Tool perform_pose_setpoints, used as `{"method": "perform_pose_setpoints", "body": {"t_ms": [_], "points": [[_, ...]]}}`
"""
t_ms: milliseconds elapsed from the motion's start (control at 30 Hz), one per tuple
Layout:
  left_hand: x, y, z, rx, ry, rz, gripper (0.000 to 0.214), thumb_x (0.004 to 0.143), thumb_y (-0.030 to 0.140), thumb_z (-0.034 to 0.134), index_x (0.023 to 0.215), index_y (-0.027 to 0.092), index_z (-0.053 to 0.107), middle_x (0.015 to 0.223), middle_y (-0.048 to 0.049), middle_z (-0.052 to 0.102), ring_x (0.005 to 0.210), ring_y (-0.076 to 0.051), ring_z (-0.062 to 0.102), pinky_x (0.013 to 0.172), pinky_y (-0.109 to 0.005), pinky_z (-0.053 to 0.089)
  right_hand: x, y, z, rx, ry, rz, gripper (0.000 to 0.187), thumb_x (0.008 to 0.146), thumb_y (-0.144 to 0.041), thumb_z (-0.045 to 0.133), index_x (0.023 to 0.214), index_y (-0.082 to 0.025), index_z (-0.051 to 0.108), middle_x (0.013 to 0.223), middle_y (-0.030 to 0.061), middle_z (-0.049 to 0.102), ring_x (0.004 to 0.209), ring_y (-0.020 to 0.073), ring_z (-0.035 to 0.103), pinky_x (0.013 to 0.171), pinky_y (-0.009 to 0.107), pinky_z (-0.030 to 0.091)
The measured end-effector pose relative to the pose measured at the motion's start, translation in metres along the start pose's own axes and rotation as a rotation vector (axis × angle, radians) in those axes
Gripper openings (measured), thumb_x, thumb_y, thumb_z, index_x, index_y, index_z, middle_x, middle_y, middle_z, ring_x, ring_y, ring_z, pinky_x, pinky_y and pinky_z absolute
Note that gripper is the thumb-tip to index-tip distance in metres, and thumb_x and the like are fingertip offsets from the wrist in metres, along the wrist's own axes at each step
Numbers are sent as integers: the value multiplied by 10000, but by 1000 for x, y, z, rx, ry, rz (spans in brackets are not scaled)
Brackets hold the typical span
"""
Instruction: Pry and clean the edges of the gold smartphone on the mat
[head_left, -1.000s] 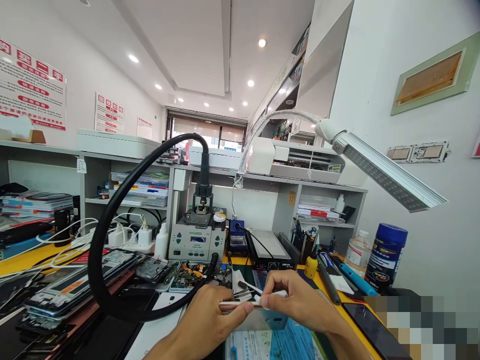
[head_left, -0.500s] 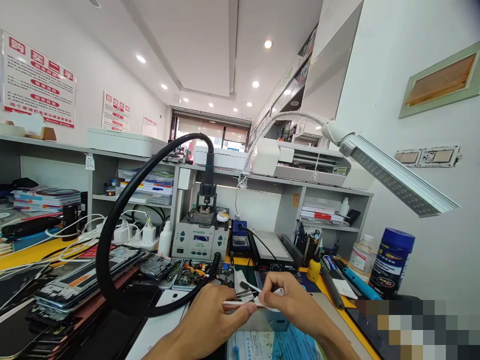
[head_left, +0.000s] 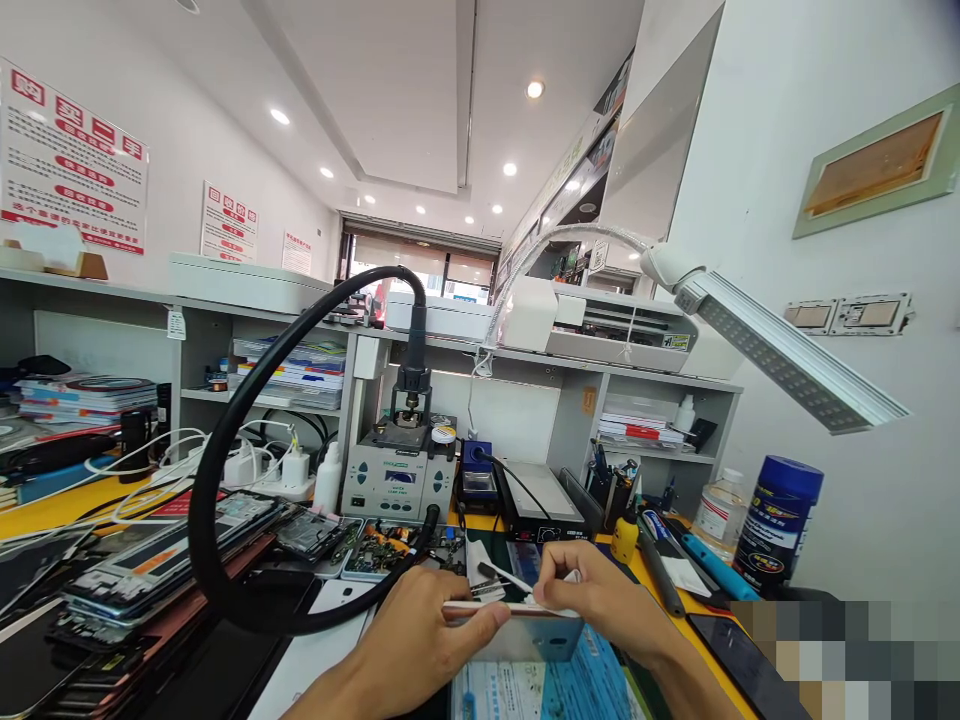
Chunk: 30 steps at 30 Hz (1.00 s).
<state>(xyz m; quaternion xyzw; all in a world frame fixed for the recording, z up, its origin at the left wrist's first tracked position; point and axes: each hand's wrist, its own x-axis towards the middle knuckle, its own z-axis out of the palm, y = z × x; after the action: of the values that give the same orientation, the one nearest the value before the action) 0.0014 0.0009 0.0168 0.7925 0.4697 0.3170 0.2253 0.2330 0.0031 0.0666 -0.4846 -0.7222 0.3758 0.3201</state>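
My left hand [head_left: 442, 630] is closed on a thin, pale, flat device that looks like a phone [head_left: 525, 637]. It is tilted on edge, its silvery face toward me, my thumb along the top edge. Over the far end of that edge, my right hand [head_left: 585, 595] pinches a thin white stick with a dark tip [head_left: 510, 577], perhaps a small brush or swab. The dark tip points left and away from me. A bit of white material shows by the right fingers; its kind is unclear. Below lies a blue printed mat [head_left: 540, 690].
A black hose [head_left: 206, 470] loops up left of my hands from a hot air station [head_left: 401, 485]. Stacked phones [head_left: 172, 550] fill the left side. A yellow bottle [head_left: 625, 540], a blue-capped can [head_left: 780, 525] and a dark phone [head_left: 742, 660] are on the right. A lamp [head_left: 795, 350] hangs above.
My right hand has shifted slightly right along the phone's edge, and the stick moved with it. More of the phone's silvery face shows. My left hand keeps its grip.
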Motion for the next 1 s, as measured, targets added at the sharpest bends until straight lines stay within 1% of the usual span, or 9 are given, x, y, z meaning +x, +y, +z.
{"method": "perform_pose_setpoints", "body": {"t_ms": [200,367,533,667,767,900,1000], "points": [[1,0,1,13,8,0,558,909,623,494,578,209,323,558,41,330,561,-122,299,519,-293,167,-6,0,-14,-10,-31,23,134,745,-236,665,650,-184,585,681,-19,591,693,162,497,651,271,350],[3,-1,3,15,19,13,568,919,631,484,578,203,334,569,39,346,575,-122,311,543,-291,192,-10,-1,-24,-3,-59,40,182,760,-286,694,651,-191,583,682,-13,586,696,172,533,641,271,423],[3,-3,2,0,6,10,580,915,658,474,582,206,328,568,46,306,570,-120,272,527,-290,179,-11,2,-28,36,-85,40,230,762,-337,731,673,-188,581,696,-10,582,676,169,547,639,283,486],[2,-2,2,3,9,9,579,916,654,474,578,205,332,566,43,321,571,-122,285,528,-291,180,-11,5,-30,-22,-90,-26,211,787,-331,747,706,-183,621,717,0,615,693,171,568,648,276,475],[3,-1,2,17,12,4,568,916,635,482,573,202,349,561,40,348,569,-123,302,534,-291,187,-12,6,-31,-82,-88,-77,228,807,-364,757,727,-179,649,741,10,638,715,182,588,654,279,470],[3,-1,1,20,7,1,574,912,652,473,574,204,355,561,39,351,567,-124,304,533,-292,185,-13,5,-32,-76,-93,-103,287,803,-431,781,746,-174,667,761,16,651,722,191,594,669,293,470],[3,-1,0,17,2,-2,580,913,664,465,577,203,360,563,42,336,567,-122,290,527,-291,179,-12,4,-31,-58,-96,-108,296,796,-437,800,758,-167,684,759,14,652,722,186,579,668,287,446]]}}
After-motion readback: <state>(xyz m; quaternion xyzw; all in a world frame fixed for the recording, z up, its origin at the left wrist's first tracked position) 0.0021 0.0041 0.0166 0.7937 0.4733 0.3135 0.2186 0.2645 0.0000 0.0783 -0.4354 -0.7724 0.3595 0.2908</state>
